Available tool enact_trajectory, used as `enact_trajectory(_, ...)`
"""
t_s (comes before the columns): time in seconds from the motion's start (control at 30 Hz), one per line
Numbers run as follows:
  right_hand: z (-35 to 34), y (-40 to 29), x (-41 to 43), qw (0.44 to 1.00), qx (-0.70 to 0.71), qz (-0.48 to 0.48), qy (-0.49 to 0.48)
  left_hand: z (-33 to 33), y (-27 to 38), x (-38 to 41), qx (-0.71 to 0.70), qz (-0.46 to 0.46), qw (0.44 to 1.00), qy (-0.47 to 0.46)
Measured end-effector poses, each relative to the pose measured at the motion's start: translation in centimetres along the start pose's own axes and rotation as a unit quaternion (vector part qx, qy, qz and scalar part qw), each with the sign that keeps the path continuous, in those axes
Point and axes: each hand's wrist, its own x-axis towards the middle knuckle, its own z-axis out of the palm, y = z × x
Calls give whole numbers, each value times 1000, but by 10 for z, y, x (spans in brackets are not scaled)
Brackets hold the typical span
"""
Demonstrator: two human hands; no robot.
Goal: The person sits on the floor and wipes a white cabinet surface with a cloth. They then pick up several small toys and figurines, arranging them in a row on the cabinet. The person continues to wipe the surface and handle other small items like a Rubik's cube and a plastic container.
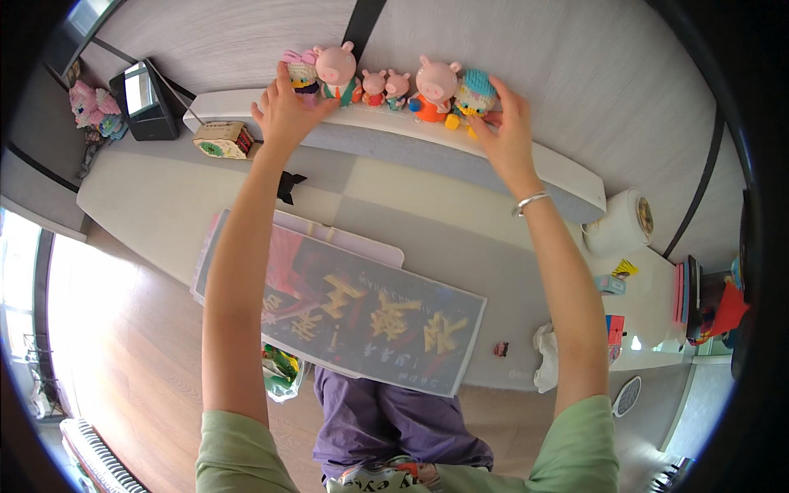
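Note:
Pink pig figurines stand in a row on a long white soundbar [382, 118]: a large one in a green jacket [337, 68], two small ones [373, 86] and a large one in an orange dress [436, 83]. My left hand [288, 111] is around a crocheted doll with a pink bow [302, 71] at the row's left end, thumb reaching to the green-jacketed pig's base. At the right end, my right hand [508, 132] has its fingers on a crocheted doll with a blue hat [476, 91], with yellow feet at its base. A bracelet is on my right wrist.
A printed board in a clear sleeve [370, 308] lies on the cabinet before me. A wooden box [223, 140] and a black-framed device [145, 101] stand left; a white cylindrical container [619, 222] and a puzzle cube [614, 330] are right. A filled plastic bag [283, 373] is below the board.

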Motion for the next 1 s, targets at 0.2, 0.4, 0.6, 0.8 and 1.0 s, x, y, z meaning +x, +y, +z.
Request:
enact_trajectory(0.2, -58, -22, -29, 996, 50, 11, -77, -15, 2, -16, -94, 32, 995, 32)
enact_trajectory(0.4, -155, -56, -180, 949, -42, 78, -302, -90, 53, -154, -244, 208, 938, -133)
enact_trajectory(0.6, -153, -68, -261, 948, -171, 15, -270, -144, 75, -271, -256, 136, 915, -280)
enact_trajectory(0.8, -143, -66, -270, 950, -207, -24, -232, -171, 101, -318, -314, 65, 895, -309)
enact_trajectory(1.0, -141, -55, -272, 963, -159, 17, -216, -164, 129, -333, -322, 110, 883, -322)
